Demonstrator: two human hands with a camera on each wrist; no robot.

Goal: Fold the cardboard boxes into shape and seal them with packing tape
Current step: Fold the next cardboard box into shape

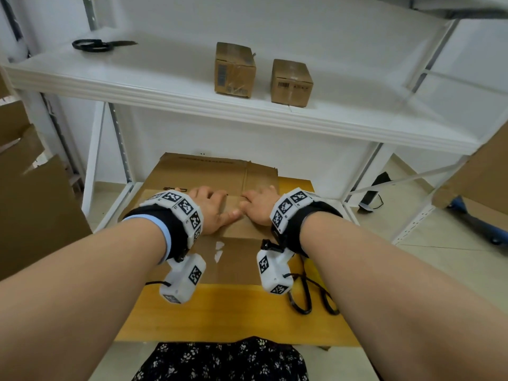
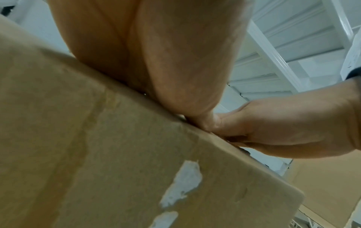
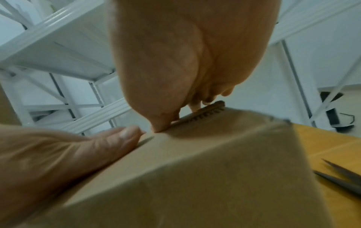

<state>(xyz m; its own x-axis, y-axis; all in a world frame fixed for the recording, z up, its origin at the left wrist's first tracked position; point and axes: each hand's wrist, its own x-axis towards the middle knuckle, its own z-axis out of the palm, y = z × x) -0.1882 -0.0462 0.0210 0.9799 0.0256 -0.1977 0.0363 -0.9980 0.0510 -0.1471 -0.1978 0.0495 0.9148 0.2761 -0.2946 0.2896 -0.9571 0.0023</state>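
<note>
A brown cardboard box [image 1: 236, 259] with torn white patches lies on a yellow board [image 1: 236, 312] under the white shelf. Both hands sit side by side at its upper fold. My left hand [image 1: 213, 209] curls its fingers over the far side, and its thumb lies along the near face. My right hand [image 1: 257, 206] pinches the corrugated flap edge with thumb and curled fingers. The left wrist view shows the left palm [image 2: 166, 61] against the cardboard [image 2: 117, 169] edge, with the right hand [image 2: 283, 128] gripping beside it. In the right wrist view the right hand [image 3: 185, 54] hooks over the flap.
Two small taped boxes [image 1: 235, 70] [image 1: 291, 82] and black scissors [image 1: 101, 45] lie on the white shelf [image 1: 247, 111] above. Flat cardboard sheets [image 1: 33, 202] lean at the left, with more cardboard [image 1: 481, 182] at the right. A black cable [image 1: 310, 295] loops on the yellow board.
</note>
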